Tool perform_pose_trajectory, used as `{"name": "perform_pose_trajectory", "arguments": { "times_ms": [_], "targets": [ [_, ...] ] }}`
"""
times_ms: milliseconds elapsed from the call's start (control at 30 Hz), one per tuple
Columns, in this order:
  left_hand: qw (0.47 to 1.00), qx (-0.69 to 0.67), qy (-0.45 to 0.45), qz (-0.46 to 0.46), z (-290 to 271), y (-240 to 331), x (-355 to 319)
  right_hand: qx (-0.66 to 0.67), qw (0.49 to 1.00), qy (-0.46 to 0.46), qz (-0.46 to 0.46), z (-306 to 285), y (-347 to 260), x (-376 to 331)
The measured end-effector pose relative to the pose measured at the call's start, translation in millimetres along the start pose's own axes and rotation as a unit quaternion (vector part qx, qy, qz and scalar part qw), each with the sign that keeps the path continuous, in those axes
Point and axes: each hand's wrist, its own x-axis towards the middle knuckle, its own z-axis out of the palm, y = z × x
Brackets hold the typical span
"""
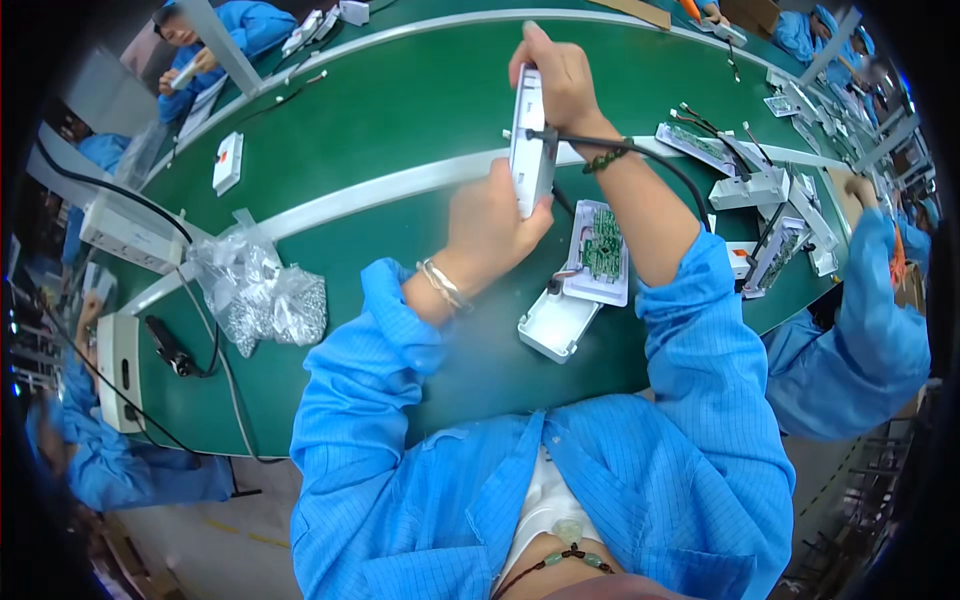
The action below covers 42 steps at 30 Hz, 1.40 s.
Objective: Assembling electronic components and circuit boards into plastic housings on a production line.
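Observation:
Above the green workbench I hold a white plastic casing (533, 190) on edge, with a black cable (660, 160) coming out of its side. My right hand (565, 85) is closed round its far end, the thumb raised at the tip. Slightly blurred, my left hand (488, 222) grips the near end between thumb and fingers. Below my hands lies an opened casing half with a green circuit board (603, 245) in it. Next to it is a white cover shell (556, 327), its hollow side up, and a short wire runs between the two.
At the left lie a clear plastic bag of small metal parts (265, 300), a black handheld tool (170, 347) and a white box (120, 372). Several casings and boards (752, 188) pile up at the right. A pale rail (385, 190) crosses the bench. Co-workers sit around, one close at right (850, 350).

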Motion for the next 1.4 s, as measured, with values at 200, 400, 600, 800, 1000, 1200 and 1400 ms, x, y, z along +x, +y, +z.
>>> {"name": "perform_pose_trajectory", "arguments": {
  "times_ms": [200, 400, 600, 800, 1000, 1200, 1400],
  "targets": [
    [0.996, -0.085, 0.000, -0.010, -8, 0, 12, 0.153, 0.972, 0.068, 0.165, -12, 0, -2],
    [0.999, 0.015, 0.046, -0.001, -13, 3, 11, -0.099, 0.993, 0.060, -0.010, 7, 18, 3],
    [0.998, 0.042, 0.009, -0.047, -7, 1, 17, -0.171, 0.982, 0.078, 0.022, 31, 47, -11],
    [0.919, -0.368, -0.001, -0.140, 15, -68, 61, -0.124, 0.953, -0.099, 0.257, -38, 62, 34],
    [0.928, -0.191, 0.030, -0.319, -52, -237, 92, -0.519, 0.737, -0.300, 0.313, -238, 12, 41],
    [0.942, 0.217, 0.093, -0.240, -67, -255, 78, -0.531, 0.508, -0.275, 0.621, -373, -57, -67],
    [0.984, 0.009, 0.067, -0.165, -61, -153, 84, -0.370, 0.707, -0.168, 0.579, -397, -63, -68]
  ]
}}
